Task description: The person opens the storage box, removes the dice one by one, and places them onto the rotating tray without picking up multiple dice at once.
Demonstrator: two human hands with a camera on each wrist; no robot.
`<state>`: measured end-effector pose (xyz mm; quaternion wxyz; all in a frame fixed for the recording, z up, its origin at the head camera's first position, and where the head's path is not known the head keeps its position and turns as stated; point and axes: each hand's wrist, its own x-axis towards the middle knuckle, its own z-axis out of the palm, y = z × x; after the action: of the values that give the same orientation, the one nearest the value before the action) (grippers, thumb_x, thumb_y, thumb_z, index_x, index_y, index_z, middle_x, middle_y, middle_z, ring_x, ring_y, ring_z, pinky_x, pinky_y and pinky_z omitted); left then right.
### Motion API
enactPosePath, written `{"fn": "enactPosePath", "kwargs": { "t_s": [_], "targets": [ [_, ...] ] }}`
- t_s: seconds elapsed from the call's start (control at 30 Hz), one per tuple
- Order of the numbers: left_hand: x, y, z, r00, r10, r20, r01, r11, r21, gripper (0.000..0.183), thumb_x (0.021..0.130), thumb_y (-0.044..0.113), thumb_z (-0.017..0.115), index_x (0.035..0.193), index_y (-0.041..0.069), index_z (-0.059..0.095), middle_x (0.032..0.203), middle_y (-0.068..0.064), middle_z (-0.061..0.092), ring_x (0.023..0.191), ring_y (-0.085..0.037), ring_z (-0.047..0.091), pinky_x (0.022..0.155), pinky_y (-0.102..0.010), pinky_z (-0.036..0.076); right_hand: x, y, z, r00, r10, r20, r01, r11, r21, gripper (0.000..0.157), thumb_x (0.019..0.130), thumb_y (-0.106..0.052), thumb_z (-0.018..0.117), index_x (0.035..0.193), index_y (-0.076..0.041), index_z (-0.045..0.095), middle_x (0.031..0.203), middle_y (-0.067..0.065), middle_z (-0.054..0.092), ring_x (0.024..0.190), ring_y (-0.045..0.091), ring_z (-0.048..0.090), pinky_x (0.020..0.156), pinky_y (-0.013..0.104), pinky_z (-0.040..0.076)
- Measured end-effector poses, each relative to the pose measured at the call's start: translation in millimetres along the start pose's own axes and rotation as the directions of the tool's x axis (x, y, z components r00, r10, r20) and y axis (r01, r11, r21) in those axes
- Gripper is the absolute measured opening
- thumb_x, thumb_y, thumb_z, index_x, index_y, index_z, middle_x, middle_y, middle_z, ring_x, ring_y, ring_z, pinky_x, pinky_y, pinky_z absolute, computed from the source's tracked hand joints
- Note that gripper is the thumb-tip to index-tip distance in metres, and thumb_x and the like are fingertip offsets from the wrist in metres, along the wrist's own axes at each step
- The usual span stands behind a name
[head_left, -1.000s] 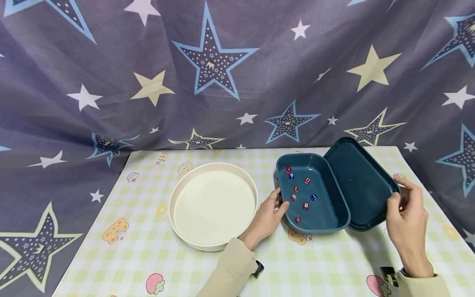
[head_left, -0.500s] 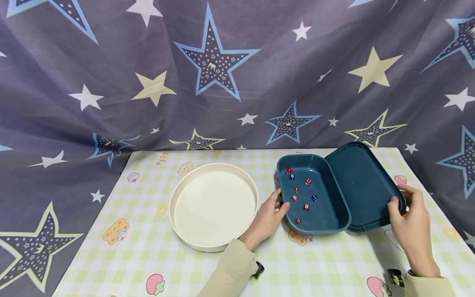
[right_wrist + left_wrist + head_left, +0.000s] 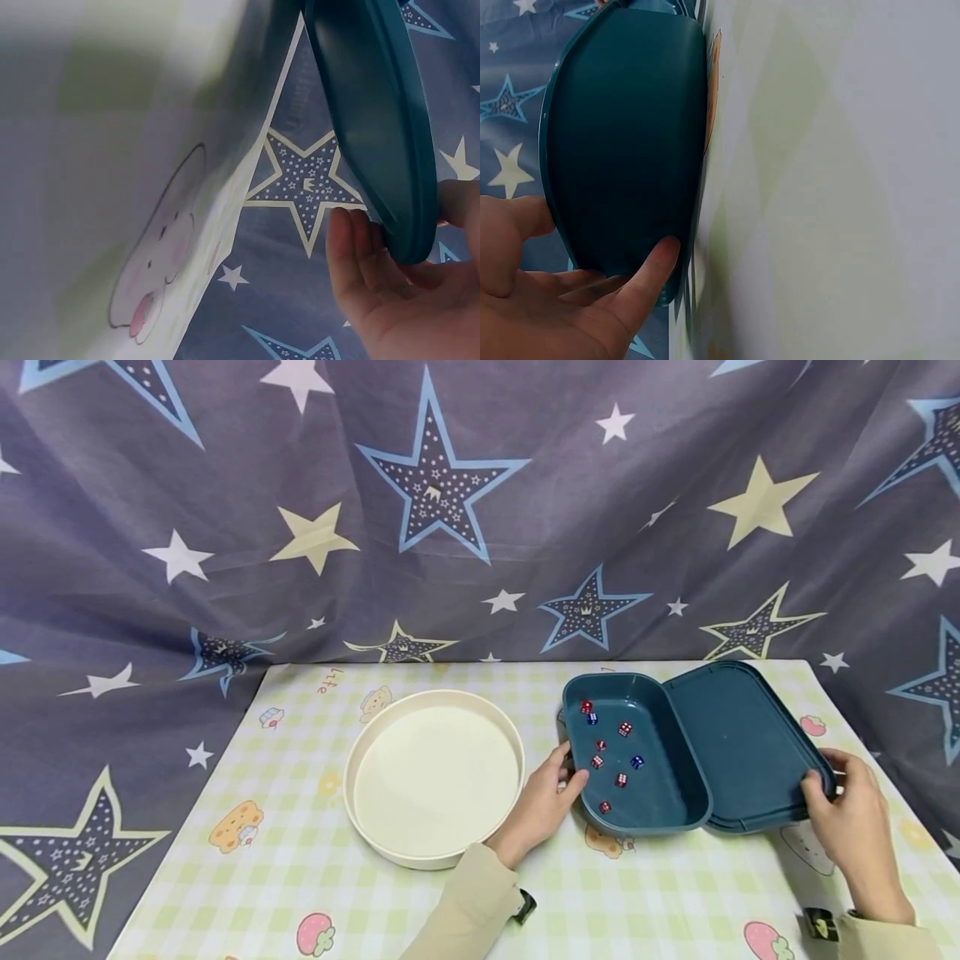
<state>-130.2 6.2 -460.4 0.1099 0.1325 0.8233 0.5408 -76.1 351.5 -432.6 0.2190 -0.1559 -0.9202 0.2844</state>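
Teal box [image 3: 663, 785], holding red and blue dice [image 3: 622, 780] with pips too small to read, sits on the desk [image 3: 600, 902] right of a cream round tray [image 3: 438, 774]. A person's left hand [image 3: 538, 802] grips its left side, partly hidden by the rim; the right hand [image 3: 858, 827] pinches the tilted lid [image 3: 750, 752] at its near right corner, sleeves [image 3: 472, 902] cut off by the frame

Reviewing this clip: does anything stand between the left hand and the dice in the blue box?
Only the left wall of the blue box: the left hand touches it from outside. Nothing visible covers the dice from above; the lid lies open to the right, held by the right hand.
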Motion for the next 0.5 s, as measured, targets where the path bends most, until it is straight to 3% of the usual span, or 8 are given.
{"fn": "enactPosePath", "kwargs": {
  "t_s": [0.07, 0.13, 0.23, 0.33, 0.4, 0.47, 0.5],
  "targets": [
    [0.1, 0.0, 0.4, 1.000, 0.001, 0.003, -0.001, 1.000, -0.003, 0.058, 0.106, 0.029, 0.050, 0.155, 0.005, 0.030, 0.144, -0.016, 0.053, 0.126, -0.025, 0.058, 0.107, -0.039, 0.052, 0.1, 4.4, 0.0, 1.000, -0.003, 0.019, 0.003, 1.000, -0.004, 0.042, 0.096, -0.007, 0.050, 0.134, 0.011, 0.047, 0.125, 0.033, 0.050, 0.092, 0.016, 0.049, 0.060, 0.015, 0.030],
    [0.1, 0.0, 0.7, 1.000, 0.001, 0.006, -0.001, 1.000, -0.007, 0.058, 0.106, 0.029, 0.050, 0.155, 0.005, 0.030, 0.143, -0.016, 0.054, 0.126, -0.024, 0.058, 0.107, -0.039, 0.052, -0.9, 8.0, 0.3, 0.999, -0.007, 0.031, 0.008, 1.000, -0.014, 0.041, 0.096, -0.006, 0.050, 0.133, 0.012, 0.047, 0.124, 0.033, 0.049, 0.093, 0.028, 0.049, 0.062, 0.016, 0.030],
    [-0.3, 0.1, 0.8, 1.000, 0.003, 0.011, -0.003, 1.000, -0.015, 0.058, 0.106, 0.028, 0.050, 0.155, 0.005, 0.030, 0.144, -0.017, 0.053, 0.126, -0.025, 0.058, 0.107, -0.040, 0.052, -2.4, 15.3, 1.0, 0.998, -0.008, 0.055, 0.009, 1.000, -0.009, 0.041, 0.096, -0.005, 0.051, 0.133, 0.014, 0.046, 0.123, 0.033, 0.046, 0.092, 0.003, 0.047, 0.062, 0.014, 0.030],
    [-0.6, 0.1, 0.7, 1.000, 0.005, 0.013, -0.004, 1.000, -0.021, 0.058, 0.106, 0.029, 0.050, 0.155, 0.005, 0.030, 0.145, -0.017, 0.052, 0.127, -0.025, 0.058, 0.107, -0.040, 0.052, -3.3, 20.5, 2.1, 0.996, -0.023, 0.086, 0.027, 0.999, -0.035, 0.041, 0.096, -0.004, 0.052, 0.131, 0.016, 0.045, 0.123, 0.034, 0.043, 0.091, 0.003, 0.048, 0.063, 0.012, 0.031],
    [-0.6, 0.1, 0.4, 1.000, 0.004, 0.012, -0.004, 1.000, -0.019, 0.059, 0.106, 0.029, 0.050, 0.155, 0.005, 0.030, 0.145, -0.017, 0.052, 0.127, -0.025, 0.058, 0.107, -0.040, 0.052, -2.8, 22.3, 3.4, 0.992, -0.045, 0.117, 0.051, 0.998, -0.047, 0.042, 0.095, -0.002, 0.052, 0.130, 0.019, 0.043, 0.123, 0.037, 0.039, 0.097, 0.023, 0.054, 0.069, 0.020, 0.042],
    [-0.7, 0.2, 0.0, 1.000, 0.001, 0.009, 0.000, 1.000, -0.015, 0.059, 0.106, 0.029, 0.050, 0.155, 0.005, 0.030, 0.145, -0.017, 0.052, 0.127, -0.025, 0.058, 0.107, -0.040, 0.052, -2.6, 23.3, 4.6, 0.987, -0.078, 0.142, 0.088, 0.994, -0.062, 0.042, 0.094, 0.000, 0.052, 0.128, 0.022, 0.042, 0.123, 0.041, 0.037, 0.103, 0.050, 0.046, 0.076, 0.038, 0.046],
    [-0.7, 0.2, -0.2, 1.000, 0.000, 0.008, 0.000, 1.000, -0.011, 0.059, 0.106, 0.030, 0.050, 0.155, 0.005, 0.030, 0.145, -0.017, 0.052, 0.127, -0.025, 0.058, 0.107, -0.040, 0.052, -2.6, 23.8, 5.2, 0.984, -0.089, 0.153, 0.100, 0.993, -0.062, 0.042, 0.094, 0.000, 0.052, 0.128, 0.023, 0.041, 0.123, 0.042, 0.036, 0.106, 0.054, 0.043, 0.079, 0.048, 0.045]
  ]
}}
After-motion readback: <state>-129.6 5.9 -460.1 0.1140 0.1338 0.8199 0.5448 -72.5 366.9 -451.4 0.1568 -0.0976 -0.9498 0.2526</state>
